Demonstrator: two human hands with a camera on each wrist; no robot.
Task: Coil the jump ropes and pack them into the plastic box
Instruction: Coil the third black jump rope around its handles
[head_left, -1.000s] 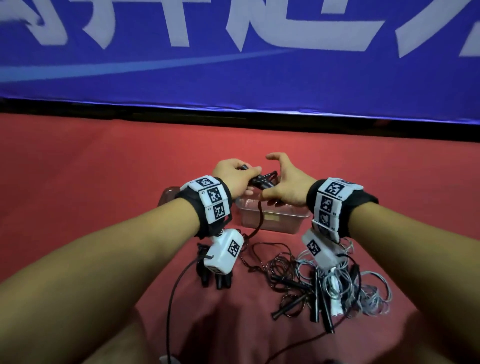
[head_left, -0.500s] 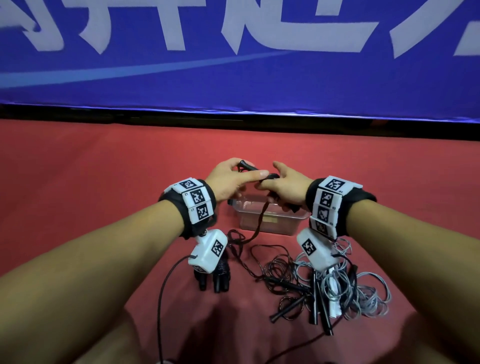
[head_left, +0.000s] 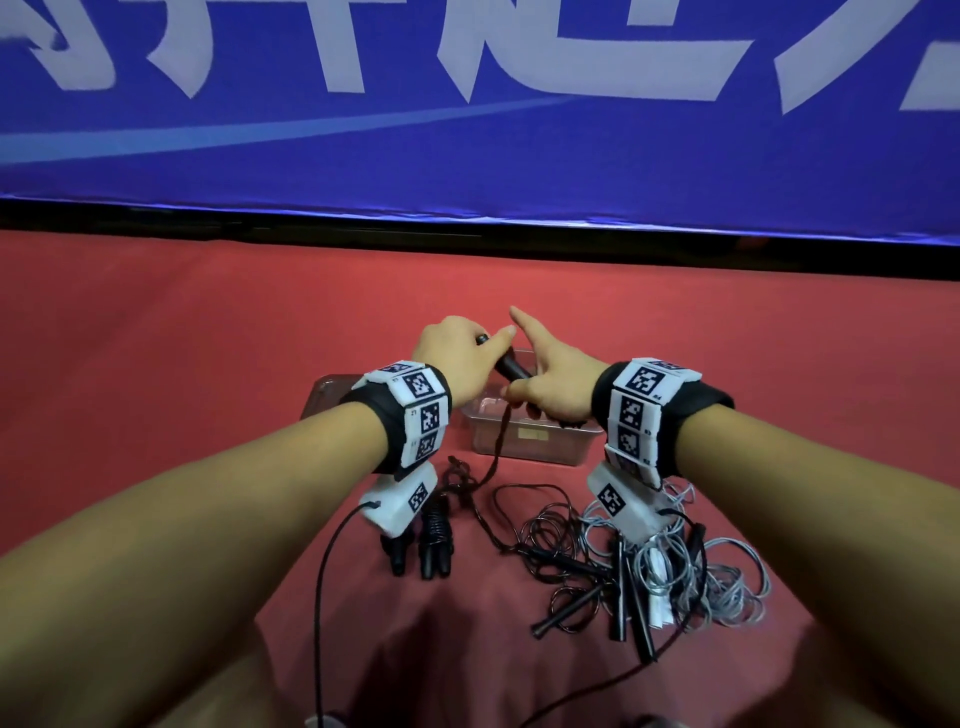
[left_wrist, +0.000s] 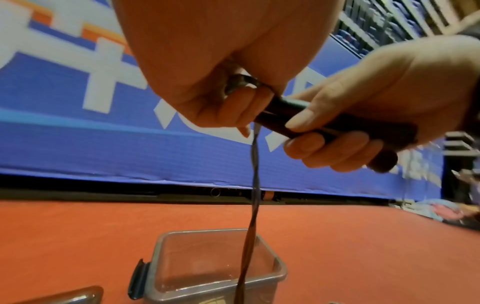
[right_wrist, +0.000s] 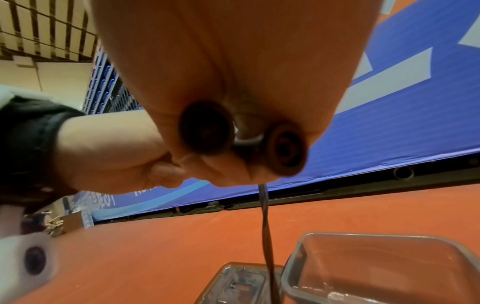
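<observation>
just above the plastic box's (head_left: 524, 441) rim, both hands (head_left: 457, 358) (head_left: 556, 384) grip black rope handles (head_left: 511, 366).

Jump rope handles gripped above the plastic box

The black handles (left_wrist: 324, 125) are held by both hands (left_wrist: 207, 61), (left_wrist: 376, 98); a twisted cord (left_wrist: 255, 185) hangs toward the clear plastic box (left_wrist: 281, 269).
</observation>
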